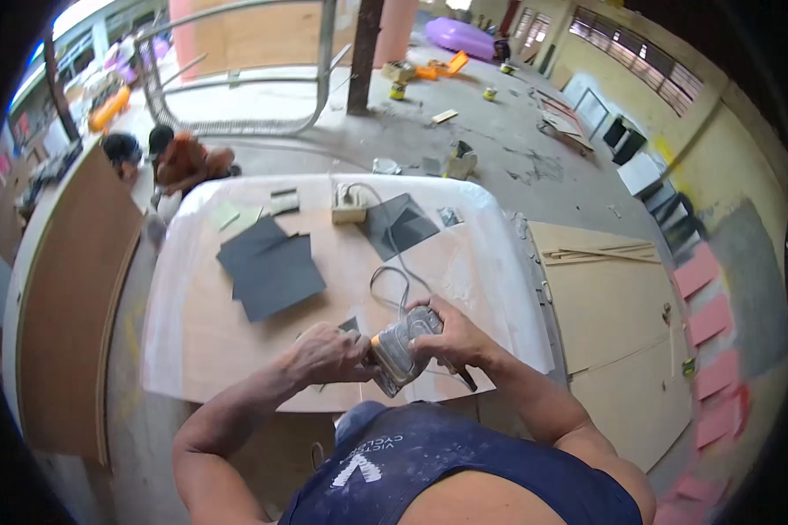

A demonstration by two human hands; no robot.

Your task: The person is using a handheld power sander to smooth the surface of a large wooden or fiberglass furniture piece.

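A grey, dusty electric sander (397, 354) with a yellow-orange edge is held tilted over the near edge of the table. My right hand (453, 337) wraps around its body. My left hand (328, 352) has its fingers curled against the sander's left side; what the fingertips pinch there is partly hidden. A small dark scrap (349, 325) shows just behind my left hand. From the sander a grey cord (396, 255) loops toward a boxy cream outlet (348, 210). Dark sandpaper sheets (276, 269) lie overlapped at the left, and another dark sheet (403, 229) lies beyond the cord.
The pale, round-cornered table (184, 350) stands before me. A curved wooden panel (70, 306) rises at the left, with two people (184, 162) crouching beyond it. Plywood sheets (608, 289) with thin strips lie at the right. A metal frame (236, 79) stands at the back.
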